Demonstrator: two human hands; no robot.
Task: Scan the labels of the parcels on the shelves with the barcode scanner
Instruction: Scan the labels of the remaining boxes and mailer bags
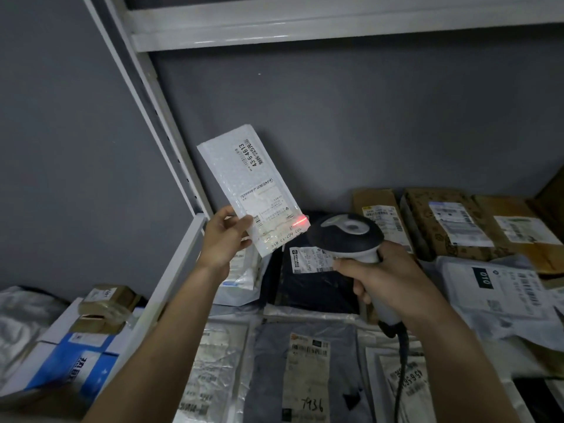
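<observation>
Two hands work above the parcel-covered white metal shelf (171,270). At left, the left hand (224,238) lifts a white bubble-wrap mailer parcel (250,190), its grip pinching the parcel's near left edge between thumb and fingers. Right of it, the right hand (387,279) grips a black-and-white corded barcode scanner (346,235), whose red line (300,221) lies on the parcel's printed label (268,212)
</observation>
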